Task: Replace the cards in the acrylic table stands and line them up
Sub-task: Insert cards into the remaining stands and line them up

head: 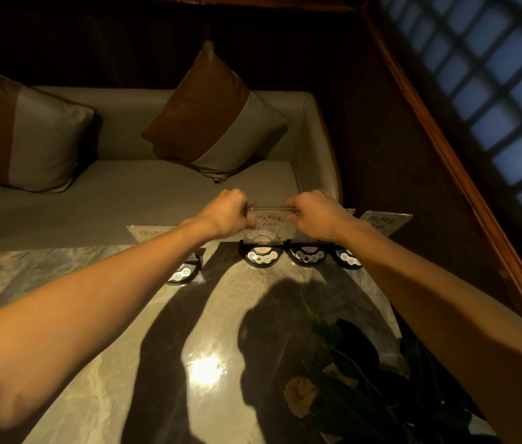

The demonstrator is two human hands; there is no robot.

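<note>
Along the far edge of the marble tabletop [93,283] stand four clear acrylic stands on black half-round bases with small round buttons. The middle stand [264,233] holds a white card [267,219] with dark handwritten characters and "02"; the far-right stand [384,224] also holds a written card, and the left stand [149,233], set apart from the other three and partly behind the left forearm, shows one too. The fourth stand, whose base [307,255] sits between the middle and far-right ones, is mostly hidden behind the right wrist, so its card cannot be made out. The left hand [226,214] is curled, fingers closed on the upper left corner of the middle stand; the right hand [315,214] is likewise curled, pinching its upper right corner. Near right on the tabletop lies a yellow flower [299,397] with dark leaves. Beyond the tabletop is a pale sofa [144,184] with two brown-and-grey cushions.
</note>
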